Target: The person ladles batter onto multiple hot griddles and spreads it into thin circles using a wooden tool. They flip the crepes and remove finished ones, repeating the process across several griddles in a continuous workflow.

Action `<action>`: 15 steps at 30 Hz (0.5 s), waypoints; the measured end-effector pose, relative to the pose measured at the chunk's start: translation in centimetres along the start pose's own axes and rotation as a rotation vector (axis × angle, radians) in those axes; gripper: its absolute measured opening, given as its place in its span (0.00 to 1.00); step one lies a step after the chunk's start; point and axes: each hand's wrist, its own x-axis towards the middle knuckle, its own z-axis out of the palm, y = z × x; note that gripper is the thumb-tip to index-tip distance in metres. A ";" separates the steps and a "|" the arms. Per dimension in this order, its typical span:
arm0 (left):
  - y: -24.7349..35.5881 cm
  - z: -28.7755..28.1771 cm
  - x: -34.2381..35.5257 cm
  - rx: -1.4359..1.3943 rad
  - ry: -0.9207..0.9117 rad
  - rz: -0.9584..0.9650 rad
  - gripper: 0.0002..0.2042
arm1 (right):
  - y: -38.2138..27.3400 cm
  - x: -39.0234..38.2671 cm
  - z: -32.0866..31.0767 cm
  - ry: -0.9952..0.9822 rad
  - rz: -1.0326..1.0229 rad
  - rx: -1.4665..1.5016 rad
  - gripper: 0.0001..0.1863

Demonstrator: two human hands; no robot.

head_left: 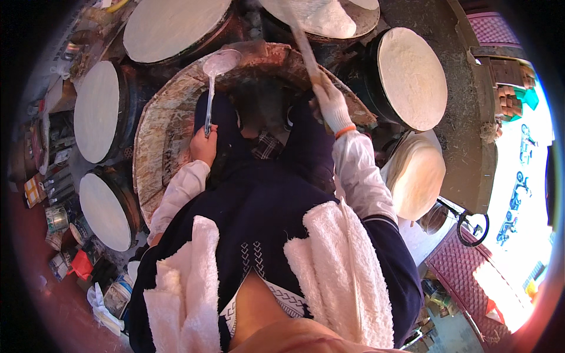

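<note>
My left hand (204, 146) is closed round the handle of a metal ladle (222, 61), whose bowl is coated with white batter. The bowl is over the worn rim of a curved wooden surround (170, 112). My right hand (332, 106), in a white glove with an orange band at the wrist, grips a long flat wooden stick (306, 53). Its far end is blurred and reaches to the far round griddle (368, 23). There a pale, thin pancake (329, 20) lies partly folded or shifted, baring some of the griddle.
Round griddles covered in pale batter stand around me: a far-left one (176, 26), two at left (97, 112) and one at right (412, 79). A pile of thin flatbreads (415, 176) lies by my right forearm. Containers and packages (59, 200) crowd the left edge.
</note>
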 end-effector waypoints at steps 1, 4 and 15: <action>-0.4 -0.1 0.1 -0.008 -0.004 0.001 0.08 | 2.5 -0.3 0.0 0.114 -0.139 -0.142 0.27; -0.2 -0.9 0.1 0.014 0.006 -0.036 0.08 | 1.8 3.9 -6.2 0.154 -0.166 -0.080 0.25; 2.4 -1.0 0.3 0.095 0.017 -0.006 0.08 | 2.6 3.0 -6.6 0.004 0.118 0.216 0.28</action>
